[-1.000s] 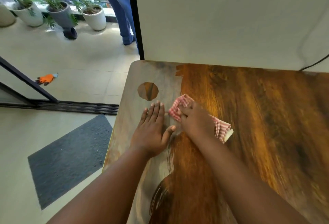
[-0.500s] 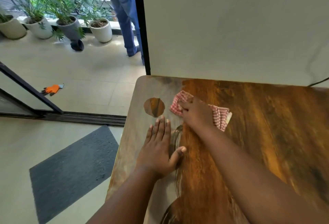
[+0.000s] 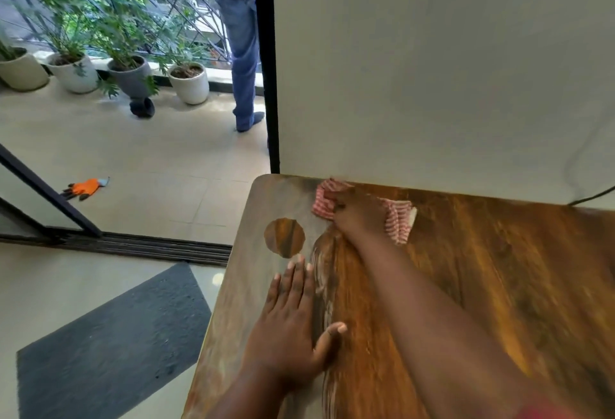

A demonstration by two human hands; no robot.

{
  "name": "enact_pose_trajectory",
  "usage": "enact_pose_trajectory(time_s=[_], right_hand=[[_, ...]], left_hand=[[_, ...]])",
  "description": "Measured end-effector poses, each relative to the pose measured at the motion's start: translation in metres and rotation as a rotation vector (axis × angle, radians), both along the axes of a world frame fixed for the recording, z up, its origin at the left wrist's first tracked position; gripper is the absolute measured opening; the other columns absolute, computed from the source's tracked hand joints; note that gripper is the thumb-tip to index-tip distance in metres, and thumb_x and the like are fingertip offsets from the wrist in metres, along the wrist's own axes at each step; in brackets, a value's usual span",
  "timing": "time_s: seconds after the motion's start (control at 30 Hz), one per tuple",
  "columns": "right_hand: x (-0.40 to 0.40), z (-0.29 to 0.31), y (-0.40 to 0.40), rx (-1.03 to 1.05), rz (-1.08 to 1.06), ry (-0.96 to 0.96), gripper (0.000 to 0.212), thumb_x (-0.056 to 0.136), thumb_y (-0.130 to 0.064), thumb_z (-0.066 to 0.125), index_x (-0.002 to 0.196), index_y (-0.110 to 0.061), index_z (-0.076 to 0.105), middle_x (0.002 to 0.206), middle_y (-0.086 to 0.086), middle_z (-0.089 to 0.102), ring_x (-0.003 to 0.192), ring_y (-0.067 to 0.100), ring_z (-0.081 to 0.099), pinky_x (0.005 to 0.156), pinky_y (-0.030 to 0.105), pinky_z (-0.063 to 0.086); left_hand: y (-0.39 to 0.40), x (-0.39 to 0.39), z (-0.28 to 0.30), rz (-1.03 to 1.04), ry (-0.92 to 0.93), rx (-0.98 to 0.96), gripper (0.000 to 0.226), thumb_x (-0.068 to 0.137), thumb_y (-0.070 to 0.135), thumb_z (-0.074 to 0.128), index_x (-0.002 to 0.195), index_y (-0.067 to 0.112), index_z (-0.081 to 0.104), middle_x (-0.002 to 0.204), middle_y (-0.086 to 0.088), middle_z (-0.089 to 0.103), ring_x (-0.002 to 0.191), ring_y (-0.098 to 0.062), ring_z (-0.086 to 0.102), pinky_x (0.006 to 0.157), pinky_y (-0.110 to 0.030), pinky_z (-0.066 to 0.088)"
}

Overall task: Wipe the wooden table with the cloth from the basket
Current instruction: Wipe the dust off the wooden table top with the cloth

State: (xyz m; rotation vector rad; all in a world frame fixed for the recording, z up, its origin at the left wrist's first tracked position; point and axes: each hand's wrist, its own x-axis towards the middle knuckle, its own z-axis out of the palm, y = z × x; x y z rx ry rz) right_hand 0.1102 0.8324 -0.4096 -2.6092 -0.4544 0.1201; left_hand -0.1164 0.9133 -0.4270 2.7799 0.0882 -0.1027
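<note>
Cloth [image 3: 396, 223] mid-part hidden | right hand [image 3: 359, 215] gripping it | left hand [image 3: 293, 325] flat, fingers spread

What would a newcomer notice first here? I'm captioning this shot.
The right hand pressing a red-and-white striped cloth at the far edge of the glossy brown wooden table, against the wall. The left hand lies flat nearer. An orange glove lies on the floor outside.

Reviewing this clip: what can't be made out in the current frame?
- Head view: the basket is nowhere in frame.
- The middle of the cloth is covered by the right hand.
- The wooden table is cut off at the right and bottom edges, and motion blur smears its grain.
</note>
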Motion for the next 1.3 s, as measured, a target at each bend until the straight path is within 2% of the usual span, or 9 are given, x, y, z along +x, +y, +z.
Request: enact_pose_trajectory(time_s=[0.17, 0.27, 0.43, 0.63, 0.8, 0.97, 1.1, 1.23, 1.3], right_hand=[[-0.026, 0.0, -0.039, 0.052, 0.407, 0.181, 0.037, 0.086, -0.023, 0.058, 0.107, -0.054, 0.063, 0.137, -0.007, 0.053, 0.126, 0.014, 0.043, 0.101, 0.023, 0.02], [0.009, 0.008, -0.045, 0.065, 0.286, 0.207, 0.033, 0.083, -0.017, 0.062, 0.102, -0.044, 0.07, 0.129, -0.004, 0.061, 0.12, 0.015, 0.051, 0.096, 0.016, 0.028], [0.033, 0.003, 0.022, -0.013, -0.053, -0.016, 0.036, 0.089, -0.022, 0.05, 0.119, -0.036, 0.064, 0.133, 0.002, 0.056, 0.12, 0.028, 0.05, 0.1, 0.034, 0.038], [-0.005, -0.003, 0.017, -0.069, 0.339, -0.06, 0.038, 0.092, -0.027, 0.045, 0.122, -0.046, 0.058, 0.137, -0.003, 0.052, 0.124, 0.026, 0.042, 0.099, 0.034, 0.028], [0.021, 0.008, 0.023, -0.251, -0.136, -0.13, 0.032, 0.091, -0.024, 0.044, 0.116, -0.021, 0.064, 0.125, 0.01, 0.058, 0.114, 0.033, 0.052, 0.097, 0.043, 0.041], [-0.007, -0.004, 0.072, -0.251, 0.188, -0.055, 0.051, 0.088, -0.02, 0.046, 0.134, -0.043, 0.047, 0.149, 0.003, 0.036, 0.133, 0.036, 0.027, 0.11, 0.052, 0.016], [0.024, 0.014, 0.049, -0.196, 0.32, 0.03, 0.04, 0.088, -0.025, 0.052, 0.125, -0.038, 0.058, 0.139, 0.003, 0.048, 0.121, 0.028, 0.047, 0.102, 0.039, 0.036], [0.018, 0.013, 0.081, -0.266, 0.162, -0.143, 0.025, 0.089, -0.019, 0.054, 0.11, -0.015, 0.066, 0.111, 0.007, 0.061, 0.093, 0.025, 0.059, 0.079, 0.035, 0.048], [0.004, 0.003, 0.112, -0.221, 0.161, -0.143, 0.031, 0.093, -0.019, 0.047, 0.121, -0.013, 0.06, 0.124, 0.008, 0.056, 0.108, 0.028, 0.054, 0.092, 0.04, 0.043]], left_hand=[[0.001, 0.0, 0.0, -0.019, 0.033, 0.006, 0.092, 0.08, 0.082, -0.007, 0.143, 0.02, -0.034, 0.15, 0.001, -0.04, 0.136, -0.009, -0.04, 0.111, -0.03, -0.028], [0.002, 0.0, -0.001, -0.035, 0.011, 0.007, 0.092, 0.082, 0.081, -0.005, 0.143, 0.019, -0.033, 0.151, 0.0, -0.04, 0.137, -0.011, -0.039, 0.112, -0.033, -0.027], [0.002, -0.002, -0.001, -0.021, -0.008, -0.013, 0.093, 0.082, 0.081, -0.002, 0.147, 0.017, -0.024, 0.154, -0.002, -0.032, 0.141, -0.013, -0.033, 0.115, -0.035, -0.019], [0.001, -0.001, -0.001, -0.03, -0.013, -0.029, 0.094, 0.082, 0.081, -0.002, 0.148, 0.017, -0.023, 0.155, -0.003, -0.03, 0.14, -0.011, -0.033, 0.115, -0.035, -0.019], [0.001, -0.001, -0.001, -0.017, -0.026, -0.05, 0.093, 0.082, 0.082, 0.001, 0.146, 0.019, -0.025, 0.154, 0.0, -0.032, 0.139, -0.01, -0.035, 0.114, -0.034, -0.021], [0.0, -0.001, 0.003, -0.009, -0.012, -0.052, 0.094, 0.082, 0.081, 0.002, 0.147, 0.019, -0.024, 0.153, 0.001, -0.034, 0.137, -0.008, -0.037, 0.113, -0.033, -0.022], [0.0, -0.001, 0.002, -0.013, 0.0, -0.063, 0.094, 0.084, 0.082, 0.004, 0.148, 0.02, -0.024, 0.153, 0.003, -0.035, 0.137, -0.008, -0.038, 0.112, -0.033, -0.024], [0.001, 0.0, 0.0, -0.043, 0.002, -0.079, 0.093, 0.082, 0.081, 0.0, 0.148, 0.02, -0.025, 0.152, 0.002, -0.035, 0.138, -0.009, -0.037, 0.113, -0.035, -0.022], [0.002, 0.0, -0.001, -0.049, 0.005, -0.08, 0.096, 0.079, 0.082, -0.006, 0.149, 0.018, -0.022, 0.155, 0.002, -0.031, 0.139, -0.009, -0.036, 0.114, -0.035, -0.021]])
